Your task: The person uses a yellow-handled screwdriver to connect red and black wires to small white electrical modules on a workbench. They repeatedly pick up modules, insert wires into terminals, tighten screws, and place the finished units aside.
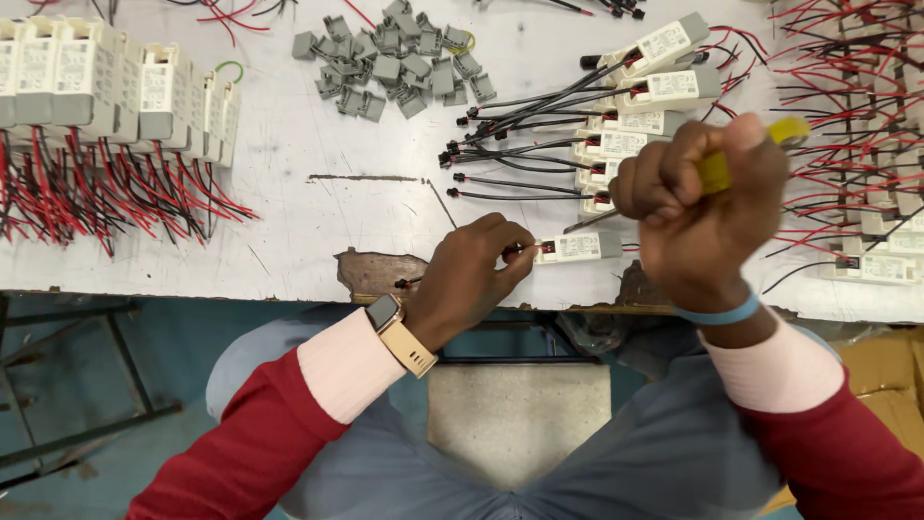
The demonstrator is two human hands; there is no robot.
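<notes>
Red sleeves with pale cuffs fill the lower view. Left hand rests on the white table, fingertips pinching the wire end of a small white driver box lying flat near the table's front edge. Right hand hovers above, fist clenched round a yellow-handled tool. Grey clips piled farther back; finished boxes with black leads stacked beside.
</notes>
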